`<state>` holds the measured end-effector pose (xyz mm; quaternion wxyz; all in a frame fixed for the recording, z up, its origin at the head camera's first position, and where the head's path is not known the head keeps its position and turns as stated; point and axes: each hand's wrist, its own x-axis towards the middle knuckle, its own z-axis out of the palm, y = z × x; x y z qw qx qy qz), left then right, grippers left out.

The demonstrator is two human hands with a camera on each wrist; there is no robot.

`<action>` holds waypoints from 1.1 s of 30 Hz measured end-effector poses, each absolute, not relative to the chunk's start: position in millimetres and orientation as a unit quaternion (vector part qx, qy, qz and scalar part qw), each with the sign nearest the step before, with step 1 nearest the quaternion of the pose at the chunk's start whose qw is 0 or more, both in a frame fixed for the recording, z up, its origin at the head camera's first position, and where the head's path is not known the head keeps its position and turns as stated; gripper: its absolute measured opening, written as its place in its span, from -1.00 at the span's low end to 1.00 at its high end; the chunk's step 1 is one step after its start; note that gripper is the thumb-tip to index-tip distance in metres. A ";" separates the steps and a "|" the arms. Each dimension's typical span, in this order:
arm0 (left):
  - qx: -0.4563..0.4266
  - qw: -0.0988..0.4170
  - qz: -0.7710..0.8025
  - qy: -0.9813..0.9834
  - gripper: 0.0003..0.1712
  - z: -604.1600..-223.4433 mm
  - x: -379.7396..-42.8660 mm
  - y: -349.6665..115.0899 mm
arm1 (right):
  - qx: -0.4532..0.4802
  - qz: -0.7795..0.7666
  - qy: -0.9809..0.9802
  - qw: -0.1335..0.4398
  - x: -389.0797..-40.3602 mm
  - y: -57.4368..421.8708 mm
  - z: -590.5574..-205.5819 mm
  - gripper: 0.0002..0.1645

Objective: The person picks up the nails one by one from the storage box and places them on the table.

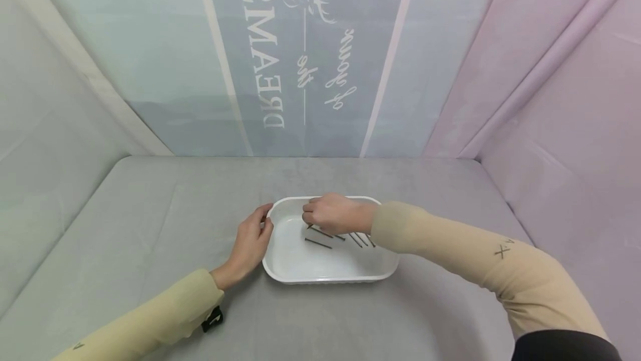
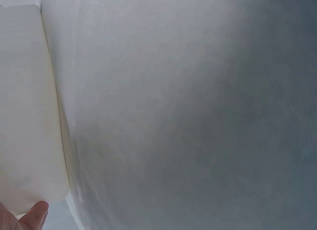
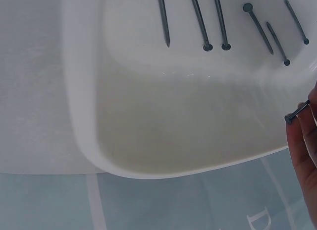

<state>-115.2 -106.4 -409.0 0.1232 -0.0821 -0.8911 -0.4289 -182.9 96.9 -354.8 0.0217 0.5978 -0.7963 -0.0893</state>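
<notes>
A white rectangular dish [image 1: 330, 278] with rounded corners stands in front of me. My left hand [image 1: 248, 244] holds its left end, thumb at the rim and fingers bent round the upper left corner. In the left wrist view the thumb [image 2: 35, 216] shows beside the dish's side wall [image 2: 29, 106]. Over the dish's far side, my right hand [image 1: 330, 213] pinches a dark metal nail [image 3: 298, 111] between its fingertips, the head poking out. Several more nails lie loose on the dish floor, among them one nail [image 1: 318, 243] set apart nearer me.
Grey cloth covers the table [image 1: 200, 199] under the dish. A printed fabric wall [image 1: 310, 72] with mirrored lettering rises behind it, with cloth walls on both sides. A small black object [image 1: 212, 319] shows by the left sleeve.
</notes>
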 end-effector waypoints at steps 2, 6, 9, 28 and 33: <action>-0.082 0.123 -0.430 -0.891 -0.62 -409.0 -114.9 -106.3 | 0.600 -0.085 -0.795 0.030 -183.1 100.0 -355.1 -0.82; -0.084 0.125 -0.429 -0.891 -0.61 -409.5 -114.9 -106.8 | 0.598 -0.084 -0.796 0.033 -182.1 105.3 -352.6 -0.82; -0.085 0.126 -0.427 -0.891 -0.62 -409.4 -115.2 -106.8 | 0.594 -0.086 -0.800 0.028 -181.5 108.6 -350.5 -0.80; -0.085 0.125 -0.427 -0.892 -0.62 -407.6 -115.1 -105.4 | 0.561 -0.059 -0.826 0.019 -180.1 123.8 -340.4 -0.80; -0.082 0.120 -0.427 -0.892 -0.62 -407.6 -115.7 -105.4 | 0.549 -0.043 -0.834 0.024 -179.8 129.7 -339.7 -0.76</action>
